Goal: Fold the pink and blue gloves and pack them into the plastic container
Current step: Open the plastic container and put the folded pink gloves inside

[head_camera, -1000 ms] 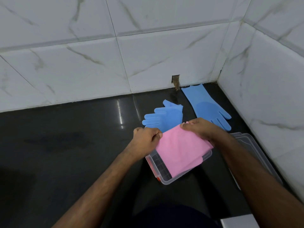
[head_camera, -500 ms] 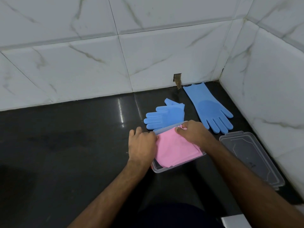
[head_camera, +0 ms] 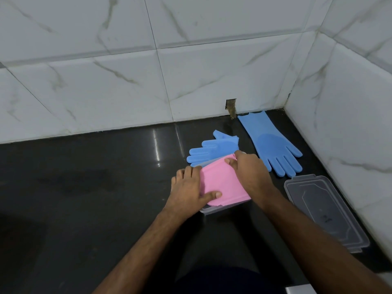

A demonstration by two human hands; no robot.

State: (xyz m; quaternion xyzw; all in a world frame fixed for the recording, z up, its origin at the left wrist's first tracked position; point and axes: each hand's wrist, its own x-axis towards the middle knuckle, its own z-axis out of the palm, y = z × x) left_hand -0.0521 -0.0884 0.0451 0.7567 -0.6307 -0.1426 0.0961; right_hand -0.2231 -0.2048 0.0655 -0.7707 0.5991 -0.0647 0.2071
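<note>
Folded pink silicone glove (head_camera: pixel 222 183) lies on top of the clear rectangular plastic container (head_camera: pixel 214 209), covering most of its opening; only the container's near edge shows beneath it; container sits on the glossy black desk (head_camera: pixel 84 198), right of centre. Left hand (head_camera: pixel 188 190) rests flat on the glove's left edge, fingers together, thumb pressing the pink surface near its near-left corner. Right hand (head_camera: pixel 248 172) lies over the glove's right side, fingers curled at the far corner; whether they pinch the edge cannot be told. Folded blue silicone glove (head_camera: pixel 210 150) lies just beyond the container, fingers pointing left, partly hidden by the pink one. Flat blue silicone glove (head_camera: pixel 269 143) lies far right, cuff at the marble-tiled wall (head_camera: pixel 191 71). Clear plastic lid (head_camera: pixel 324 211) lies at near right, apart from the container.
</note>
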